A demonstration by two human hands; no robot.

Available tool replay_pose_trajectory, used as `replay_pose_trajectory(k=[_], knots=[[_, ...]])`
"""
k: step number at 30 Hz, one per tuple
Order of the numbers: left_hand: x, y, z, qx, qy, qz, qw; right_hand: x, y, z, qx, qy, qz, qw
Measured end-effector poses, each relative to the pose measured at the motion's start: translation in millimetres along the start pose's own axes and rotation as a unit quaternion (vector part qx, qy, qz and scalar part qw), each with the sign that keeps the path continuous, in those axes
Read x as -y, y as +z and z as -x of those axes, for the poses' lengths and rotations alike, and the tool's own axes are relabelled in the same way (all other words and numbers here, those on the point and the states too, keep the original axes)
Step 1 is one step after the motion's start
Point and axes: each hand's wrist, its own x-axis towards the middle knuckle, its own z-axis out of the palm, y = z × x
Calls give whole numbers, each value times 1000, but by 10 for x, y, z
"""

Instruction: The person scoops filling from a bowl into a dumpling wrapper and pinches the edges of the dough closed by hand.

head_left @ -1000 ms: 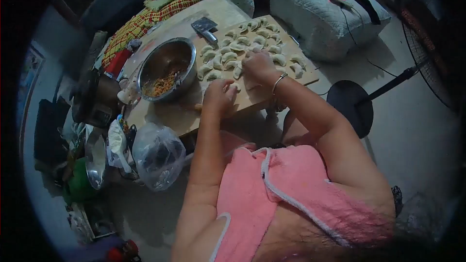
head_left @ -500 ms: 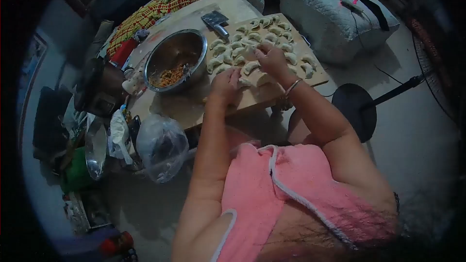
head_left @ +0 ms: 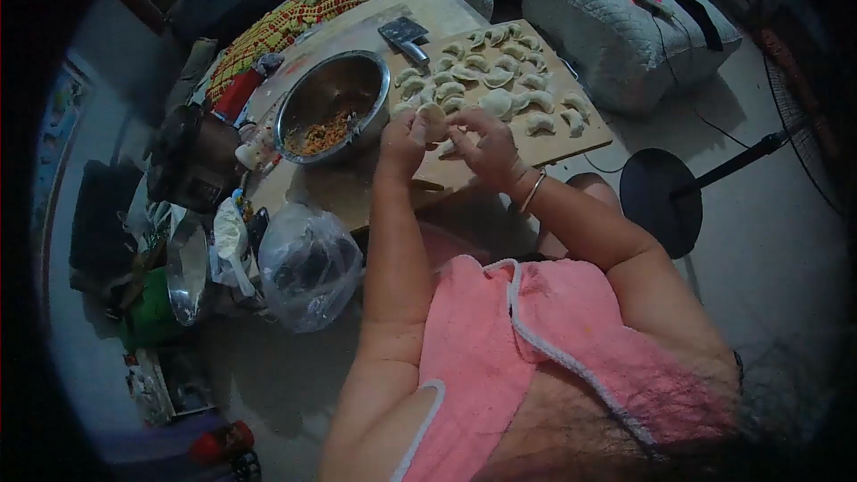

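Between both hands, near the front edge of the wooden board (head_left: 585,136), is a round, pale dough wrapper (head_left: 432,116). My left hand (head_left: 406,138) pinches its left side, and my right hand (head_left: 486,147), with a bracelet at the wrist, has its fingertips on the right side. Behind them, several crescent dumplings (head_left: 500,76) lie in rows on the board. The metal bowl (head_left: 344,74), left of the board, holds an orange-brown filling (head_left: 328,132) low inside with a utensil in it. A wooden stick (head_left: 428,185) shows just in front of my left hand.
A cleaver (head_left: 404,36) lies behind the bowl. A dark pot (head_left: 192,161), a clear plastic bag (head_left: 308,268) and a metal basin (head_left: 187,272) are at the left. A fan stand (head_left: 661,201) is on the floor at the right, near a quilted white block (head_left: 607,36).
My right hand has come back from the dumpling rows toward my left hand, which has lifted from the board edge. The wrapper is now between them. The view has shifted slightly.
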Motion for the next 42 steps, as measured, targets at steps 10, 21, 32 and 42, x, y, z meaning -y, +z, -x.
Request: replay_pose_trajectory(k=[10,21,32,42], knots=[[-81,52,47,26,99,-13,995,-52,-21,-59,32,440,-416,795],[-155,102,88,22,50,-6,998,-55,-73,-73,38,425,-436,792],[-86,123,86,17,55,-30,998,-38,-134,-59,33,437,-434,787],[-287,165,207,98,21,128,987,-62,-220,-88,73,366,-271,887]])
